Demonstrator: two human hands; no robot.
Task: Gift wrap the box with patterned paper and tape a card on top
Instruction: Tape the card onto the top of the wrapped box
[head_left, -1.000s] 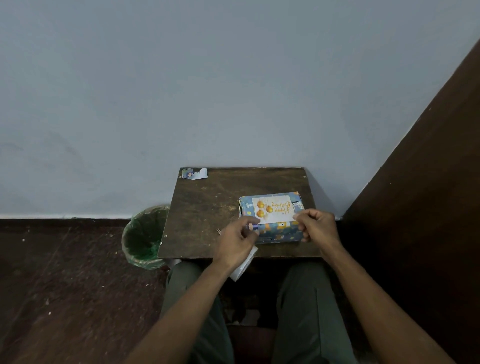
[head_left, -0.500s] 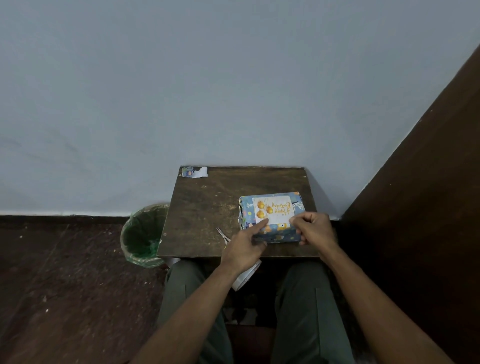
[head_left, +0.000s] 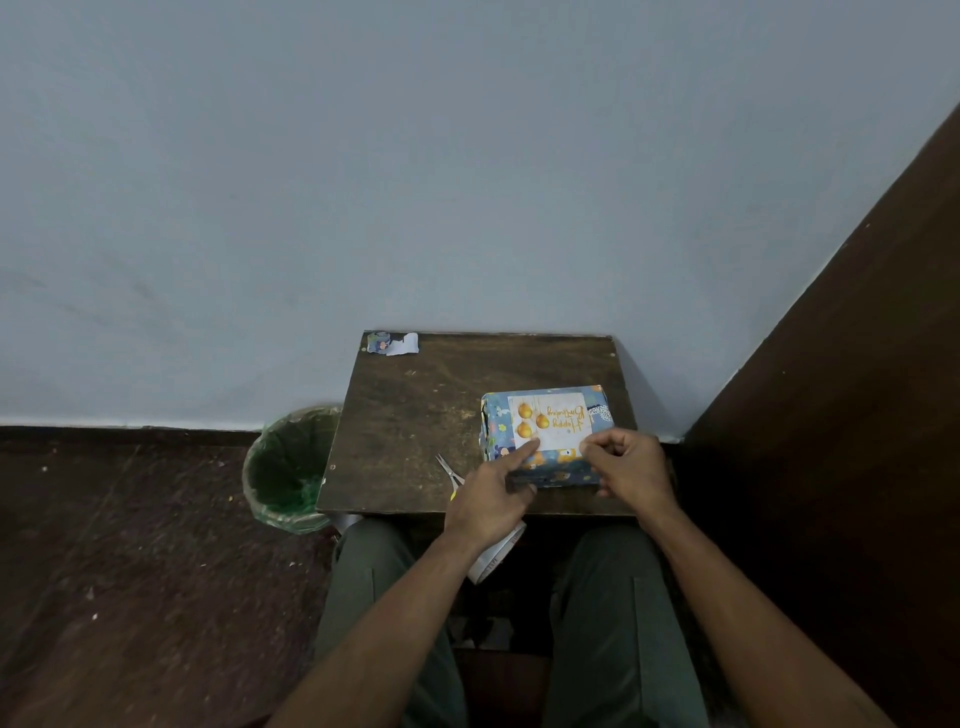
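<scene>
The box (head_left: 545, 441) sat fully wrapped, card (head_left: 550, 420) on top; left hand (head_left: 488, 499) pressed its corner with one finger, the roll tucked beneath, while right hand (head_left: 631, 465) pinched something, probably tape; taping remained.

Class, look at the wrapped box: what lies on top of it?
A white card with gold baubles lies on the wrapped box. The left hand presses its near edge with a forefinger; the right hand covers the near right corner.
</scene>
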